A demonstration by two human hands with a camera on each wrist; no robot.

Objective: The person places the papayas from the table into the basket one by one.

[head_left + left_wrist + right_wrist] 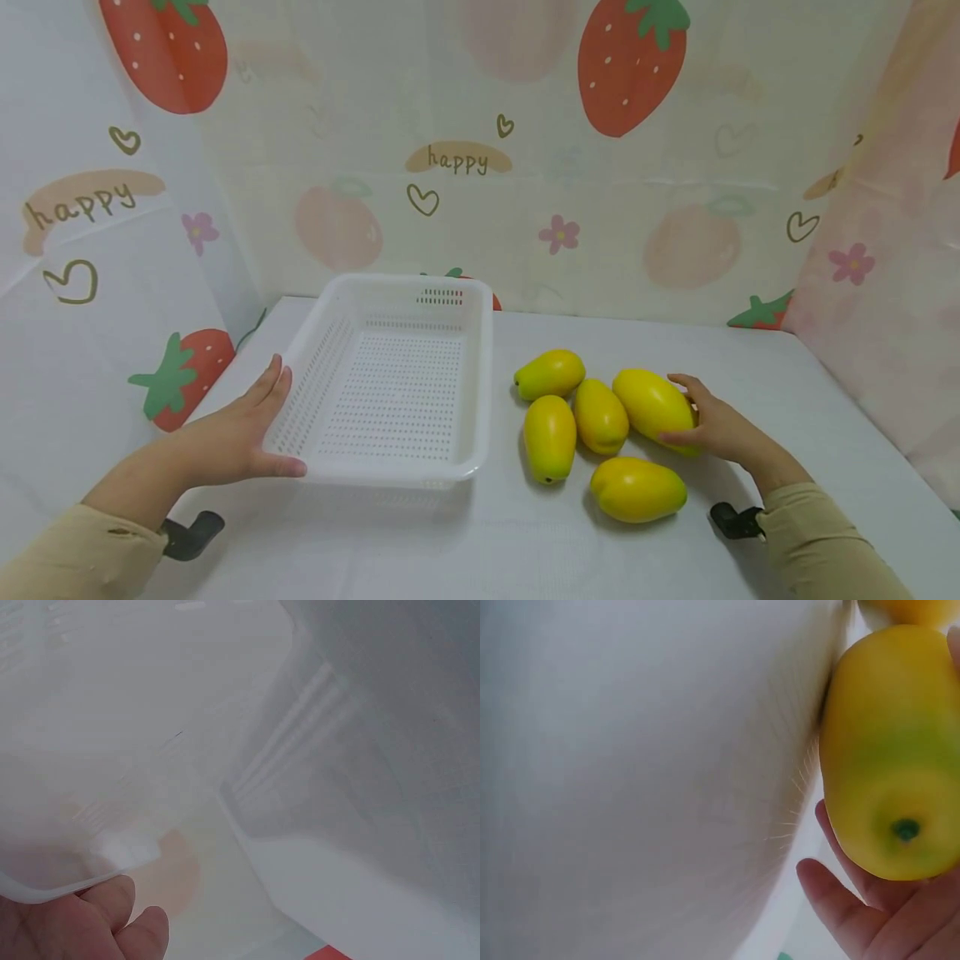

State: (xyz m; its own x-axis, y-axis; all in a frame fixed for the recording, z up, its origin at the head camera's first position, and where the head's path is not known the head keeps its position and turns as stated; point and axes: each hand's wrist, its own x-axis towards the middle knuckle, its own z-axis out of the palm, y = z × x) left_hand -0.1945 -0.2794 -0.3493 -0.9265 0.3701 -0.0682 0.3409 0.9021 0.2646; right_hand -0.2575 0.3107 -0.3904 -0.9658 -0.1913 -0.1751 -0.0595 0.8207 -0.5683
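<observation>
My left hand (pixel 232 433) rests against the left side of a white perforated plastic basket (pixel 480 392), fingers extended along its outer wall and thumb by the front corner. In the left wrist view, fingertips (pixel 112 900) show beside the basket's rim (pixel 45 892). On the right, my right hand (pixel 712 421) holds the biggest yellow-green mango (pixel 651 402) by its near end, thumb on one side and fingers on the other. The right wrist view shows that mango's stem end (pixel 906 829) between thumb and fingers. Whether it touches the table is unclear.
Several other mangoes lie close by: one at the back (pixel 551 375), one in the middle (pixel 600 417), one on the left (pixel 550 437) and one in front (pixel 637 490). A white cloth covers the table (pixel 525 550). Printed curtains (pixel 465 242) stand behind and at both sides.
</observation>
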